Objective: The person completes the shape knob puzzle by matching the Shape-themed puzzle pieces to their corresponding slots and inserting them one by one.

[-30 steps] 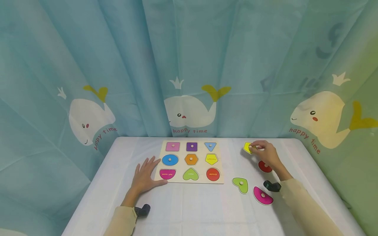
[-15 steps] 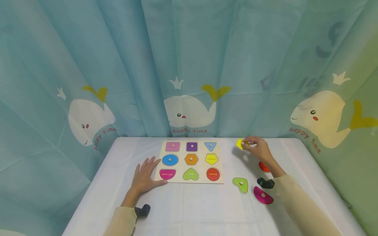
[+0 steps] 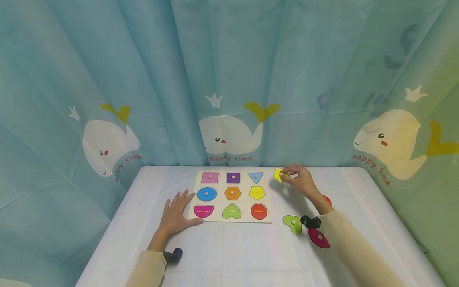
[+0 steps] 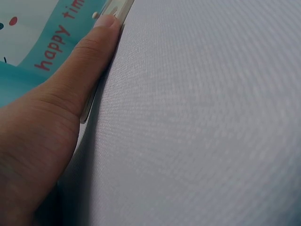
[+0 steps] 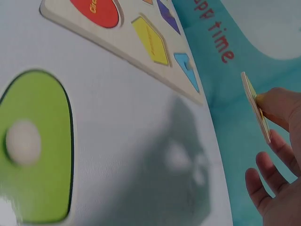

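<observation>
A yellow pentagon puzzle piece (image 3: pixel 278 175) is pinched by its knob in my right hand (image 3: pixel 303 182), raised over the table at the board's far right corner. In the right wrist view the pentagon piece (image 5: pixel 254 103) shows edge-on. My left hand (image 3: pixel 177 215) lies with fingers spread at the left edge of the wooden puzzle board (image 3: pixel 218 221), thumb along its near edge. On the board, the yellow pentagon recess (image 3: pixel 257 193), red circle recess (image 3: pixel 259 211), green heart recess (image 3: pixel 231 212) and magenta half-round recess (image 3: pixel 203 211) hold no pieces; the other shapes have knobbed pieces.
Right of the board lie a green heart piece (image 3: pixel 292 225), a magenta half-round piece (image 3: pixel 318 239) partly under the right sleeve, and a red piece (image 3: pixel 327 200) mostly hidden by the right wrist. A whale-print curtain (image 3: pixel 236 79) hangs behind the white-covered table (image 3: pixel 229 255).
My right hand has carried the yellow pentagon piece leftward towards the board, its forearm now covering more of the red and magenta pieces. My left hand has stayed still.
</observation>
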`<state>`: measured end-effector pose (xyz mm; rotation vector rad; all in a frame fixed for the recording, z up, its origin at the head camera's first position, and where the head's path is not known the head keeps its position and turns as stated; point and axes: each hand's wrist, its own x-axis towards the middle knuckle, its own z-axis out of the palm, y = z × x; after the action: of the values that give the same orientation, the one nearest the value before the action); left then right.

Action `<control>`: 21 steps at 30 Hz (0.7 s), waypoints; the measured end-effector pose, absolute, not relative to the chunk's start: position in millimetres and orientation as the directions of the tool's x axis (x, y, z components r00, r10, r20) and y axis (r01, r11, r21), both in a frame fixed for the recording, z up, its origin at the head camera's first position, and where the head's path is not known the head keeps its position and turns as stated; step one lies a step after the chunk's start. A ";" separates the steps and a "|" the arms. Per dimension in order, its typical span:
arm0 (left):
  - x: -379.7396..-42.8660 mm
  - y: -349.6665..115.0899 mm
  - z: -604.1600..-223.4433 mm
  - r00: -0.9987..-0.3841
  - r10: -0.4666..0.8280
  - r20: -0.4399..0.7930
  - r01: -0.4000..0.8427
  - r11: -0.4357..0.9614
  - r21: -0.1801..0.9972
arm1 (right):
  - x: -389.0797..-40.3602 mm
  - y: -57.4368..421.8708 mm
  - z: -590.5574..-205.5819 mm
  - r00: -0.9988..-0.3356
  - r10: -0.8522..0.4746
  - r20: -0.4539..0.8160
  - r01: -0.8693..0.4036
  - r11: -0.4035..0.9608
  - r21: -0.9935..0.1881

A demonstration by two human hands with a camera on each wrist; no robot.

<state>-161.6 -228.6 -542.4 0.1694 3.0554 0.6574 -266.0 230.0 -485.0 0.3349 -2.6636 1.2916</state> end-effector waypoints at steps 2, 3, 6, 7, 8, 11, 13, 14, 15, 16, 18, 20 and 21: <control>-162.2 -228.9 -543.1 -0.994 0.108 0.009 0.102 0.906 0.410 | -266.7 224.1 -485.1 -0.963 -0.137 0.234 -0.269 0.593 -0.759; -162.3 -228.7 -543.1 -0.994 0.109 0.008 0.103 0.905 0.412 | -266.8 221.3 -485.1 -0.962 -0.143 0.234 -0.273 0.589 -0.761; -162.5 -228.1 -542.7 -0.994 0.109 0.005 0.101 0.904 0.415 | -266.5 213.8 -485.0 -0.963 -0.153 0.224 -0.271 0.583 -0.766; -162.5 -227.7 -542.4 -0.994 0.109 0.004 0.101 0.903 0.418 | -266.3 211.7 -485.3 -0.962 -0.155 0.224 -0.273 0.581 -0.767; -162.5 -227.2 -542.1 -0.994 0.110 0.004 0.102 0.902 0.419 | -265.9 209.4 -485.5 -0.964 -0.155 0.217 -0.267 0.583 -0.768; -163.2 -227.0 -541.9 -0.994 0.113 0.005 0.105 0.903 0.417 | -266.0 202.5 -487.6 -0.970 -0.154 0.187 -0.242 0.582 -0.776; -163.8 -227.0 -542.0 -0.993 0.117 0.005 0.109 0.903 0.416 | -266.5 197.9 -489.9 -0.974 -0.151 0.168 -0.225 0.582 -0.782; -163.9 -227.1 -542.0 -0.993 0.119 0.005 0.110 0.903 0.416 | -266.8 195.6 -491.2 -0.976 -0.150 0.157 -0.215 0.583 -0.784; -163.8 -227.2 -541.8 -0.993 0.120 0.005 0.111 0.903 0.415 | -267.2 193.2 -492.6 -0.977 -0.150 0.152 -0.212 0.581 -0.785; -163.7 -227.3 -541.8 -0.993 0.120 0.004 0.111 0.903 0.416 | -267.2 190.8 -493.7 -0.976 -0.155 0.155 -0.217 0.580 -0.785; -163.5 -227.5 -541.8 -0.993 0.118 0.001 0.108 0.903 0.416 | -267.1 186.6 -496.2 -0.975 -0.162 0.153 -0.219 0.573 -0.790; -163.2 -227.8 -542.1 -0.993 0.115 0.001 0.105 0.903 0.417 | -266.4 182.7 -498.7 -0.975 -0.169 0.148 -0.218 0.564 -0.796; -163.1 -227.9 -542.2 -0.993 0.116 0.002 0.106 0.902 0.418 | -265.7 180.9 -499.8 -0.976 -0.169 0.141 -0.212 0.561 -0.800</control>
<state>-163.1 -227.9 -542.2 0.1767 3.0410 0.6669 -265.7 180.9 -499.8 0.3341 -2.7327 1.4113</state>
